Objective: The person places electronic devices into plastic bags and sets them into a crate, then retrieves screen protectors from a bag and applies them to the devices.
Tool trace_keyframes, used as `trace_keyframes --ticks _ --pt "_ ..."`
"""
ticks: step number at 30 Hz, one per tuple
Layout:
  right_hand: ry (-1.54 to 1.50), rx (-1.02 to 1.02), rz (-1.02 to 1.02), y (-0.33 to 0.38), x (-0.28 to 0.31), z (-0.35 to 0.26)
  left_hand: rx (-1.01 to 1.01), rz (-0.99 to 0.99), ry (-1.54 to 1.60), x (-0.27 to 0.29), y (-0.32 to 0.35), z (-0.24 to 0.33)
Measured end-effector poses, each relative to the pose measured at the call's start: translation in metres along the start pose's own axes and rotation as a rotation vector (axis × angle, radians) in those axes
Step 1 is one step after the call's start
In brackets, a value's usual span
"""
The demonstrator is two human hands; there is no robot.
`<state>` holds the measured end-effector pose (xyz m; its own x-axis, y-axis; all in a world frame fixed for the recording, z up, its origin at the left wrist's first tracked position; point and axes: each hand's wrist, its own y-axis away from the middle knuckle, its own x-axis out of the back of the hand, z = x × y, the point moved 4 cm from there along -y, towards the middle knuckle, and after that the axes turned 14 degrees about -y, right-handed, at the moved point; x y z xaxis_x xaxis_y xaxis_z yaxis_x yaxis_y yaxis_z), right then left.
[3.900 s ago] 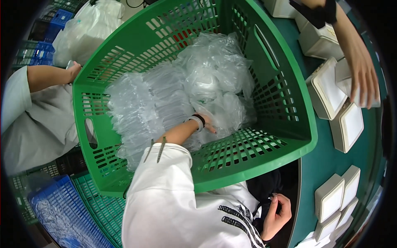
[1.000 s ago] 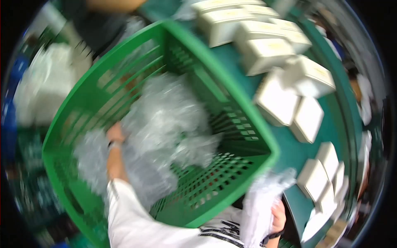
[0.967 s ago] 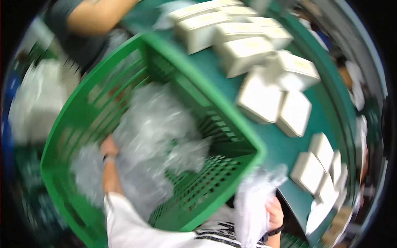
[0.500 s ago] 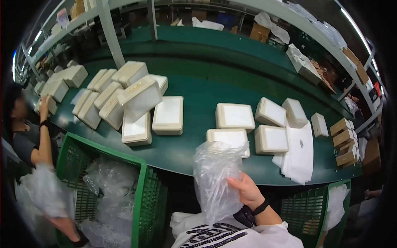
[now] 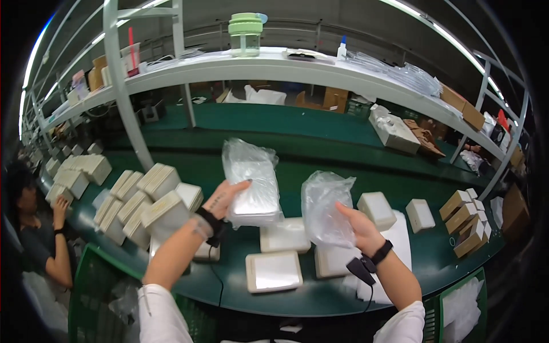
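Over comes the left hand (image 5: 231,197), swung from beside the green basket (image 5: 86,286) half a second ago to above the green table (image 5: 237,288), and the right hand (image 5: 360,228) has lifted too. Each has a catch! The left grasps a clear bag (image 5: 257,180), thumb across its front, with something white and flat showing through (inside or behind, I can't tell). The right grips a crinkled bag (image 5: 326,200) near its lower right side; some fingers are hidden behind the film. Both bags hang over the pale boxes (image 5: 274,271), well clear of the basket.

How do they handle? The crinkled one looks feather-light, limp and slippery, quick to fold and, I'd judge, easy to tear if yanked; a soft pinch at an edge should do. The left one looks flatter and firmer, perhaps heavier, so a broad hold along its side, thumb in front, fingers supporting behind, seems wiser.
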<state>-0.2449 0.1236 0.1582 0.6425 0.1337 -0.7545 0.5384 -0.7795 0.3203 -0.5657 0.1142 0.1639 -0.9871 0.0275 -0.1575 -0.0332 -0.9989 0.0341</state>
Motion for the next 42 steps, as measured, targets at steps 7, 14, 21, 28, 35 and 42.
trace_keyframes --ticks 7,14,21,28,35,42 --pt "0.153 0.018 -0.028 -0.200 -0.004 -0.036 0.376 -0.184 -0.034 0.015 -0.166 -0.104" --pt "0.812 0.228 0.291 -0.286 0.016 -0.016 0.361 -0.035 0.078 0.009 -0.180 -0.141" --pt "0.617 0.150 0.051 -0.279 0.022 0.002 0.493 0.079 -0.987 -0.005 -0.168 -0.123" --pt "0.844 0.223 0.270 -0.219 0.005 0.013 0.357 0.145 -0.840 -0.002 -0.128 -0.108" --pt "1.021 0.193 0.245 -0.158 0.007 0.041 0.153 0.229 -0.820 -0.022 -0.075 -0.103" --pt "1.448 0.407 0.361 -0.095 -0.015 0.087 0.236 0.250 -0.352 -0.011 -0.045 -0.107"
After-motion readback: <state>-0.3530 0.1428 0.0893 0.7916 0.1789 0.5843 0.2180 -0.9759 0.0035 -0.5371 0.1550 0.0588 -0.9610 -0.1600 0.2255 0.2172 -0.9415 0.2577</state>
